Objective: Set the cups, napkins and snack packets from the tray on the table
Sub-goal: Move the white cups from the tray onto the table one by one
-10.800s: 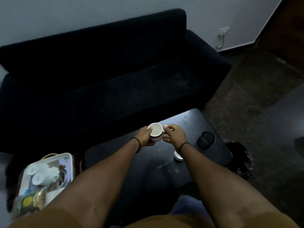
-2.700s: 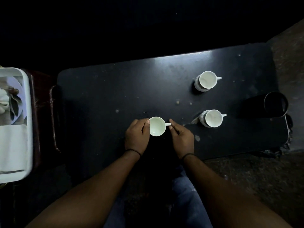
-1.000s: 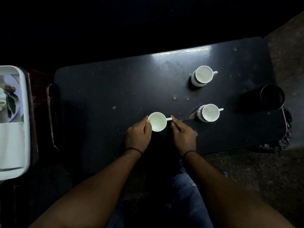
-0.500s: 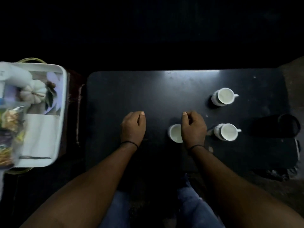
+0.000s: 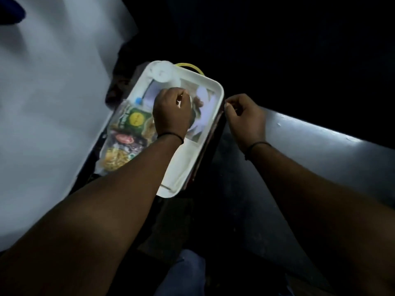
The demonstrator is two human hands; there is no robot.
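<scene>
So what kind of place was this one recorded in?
Probably a dim living room at home, though that is a guess. A white serving tray with snack packets sits beside a low dark table, the left hand reaches into the tray, and a pale wall stands behind it.

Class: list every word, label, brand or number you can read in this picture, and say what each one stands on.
None can be read.
Green snack packet: yellow round emblem and white lettering, too blurred.
Dark snack packet: red oval logo, too blurred.
Tray: printed picture on its floor, no legible words.
</scene>
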